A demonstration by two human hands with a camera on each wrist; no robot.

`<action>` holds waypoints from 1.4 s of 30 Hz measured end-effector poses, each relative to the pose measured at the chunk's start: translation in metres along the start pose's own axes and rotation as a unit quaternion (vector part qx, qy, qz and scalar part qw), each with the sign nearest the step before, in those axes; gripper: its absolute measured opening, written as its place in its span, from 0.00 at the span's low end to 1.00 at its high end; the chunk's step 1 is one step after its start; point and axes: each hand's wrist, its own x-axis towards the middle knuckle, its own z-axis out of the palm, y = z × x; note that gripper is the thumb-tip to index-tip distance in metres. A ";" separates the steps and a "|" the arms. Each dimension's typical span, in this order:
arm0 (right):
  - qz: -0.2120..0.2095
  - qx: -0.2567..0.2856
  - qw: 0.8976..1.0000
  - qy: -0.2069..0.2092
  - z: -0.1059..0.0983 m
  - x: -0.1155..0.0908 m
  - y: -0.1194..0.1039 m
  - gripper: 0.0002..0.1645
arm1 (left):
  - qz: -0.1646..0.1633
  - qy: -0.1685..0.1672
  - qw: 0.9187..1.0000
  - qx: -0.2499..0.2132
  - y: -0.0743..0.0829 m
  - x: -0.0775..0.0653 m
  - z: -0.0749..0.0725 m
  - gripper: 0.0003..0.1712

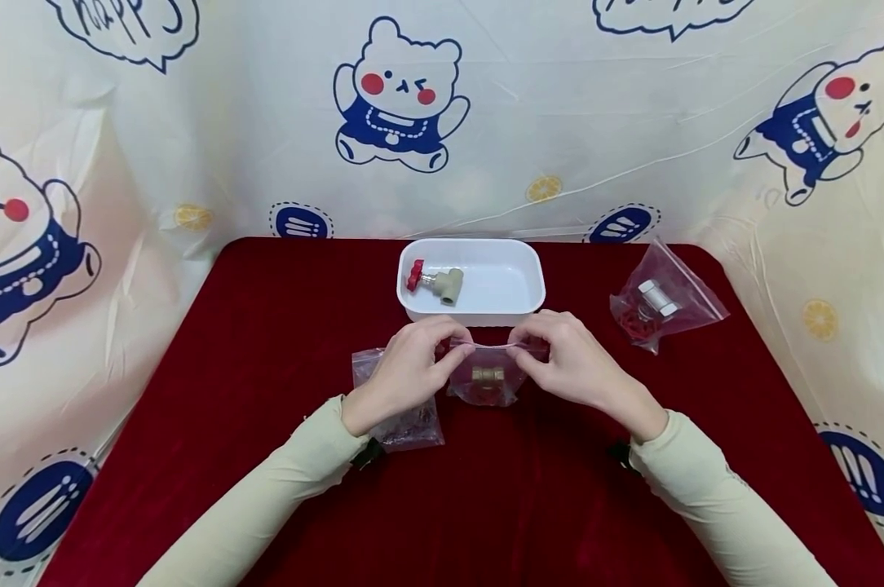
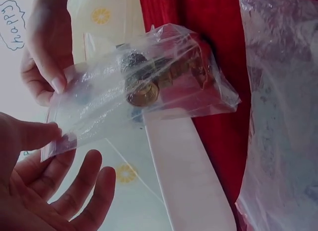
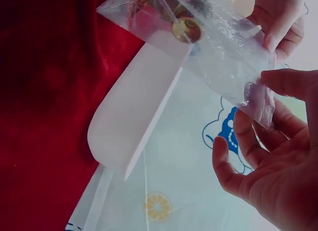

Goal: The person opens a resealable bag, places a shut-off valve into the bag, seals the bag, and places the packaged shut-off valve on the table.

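Note:
Between both hands hangs a clear zip bag (image 1: 504, 383) with a brass valve (image 1: 488, 377) inside; something red shows at the bag's bottom. My left hand (image 1: 415, 364) pinches the left end of the bag's top edge between thumb and finger. At the right end of that edge, my right hand (image 1: 570, 359) does the same. In the left wrist view the valve (image 2: 143, 93) shows a round threaded brass opening, and the bag tilts away from the fingers. Another clear bag (image 1: 416, 432) lies on the cloth, partly hidden beneath my left hand and wrist.
Behind the hands stands a white tray (image 1: 501, 281) holding a grey-green valve (image 1: 448, 285) with a red handle. A third clear bag (image 1: 687, 297), with a silvery metal fitting and something red, lies at the right. Dark red cloth (image 1: 280, 326) covers the table; a printed curtain hangs behind.

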 end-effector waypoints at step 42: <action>0.032 -0.007 0.999 -0.033 -0.011 -0.001 -0.005 0.06 | 0.015 -0.011 1.000 -0.002 -0.001 0.003 0.006 0.02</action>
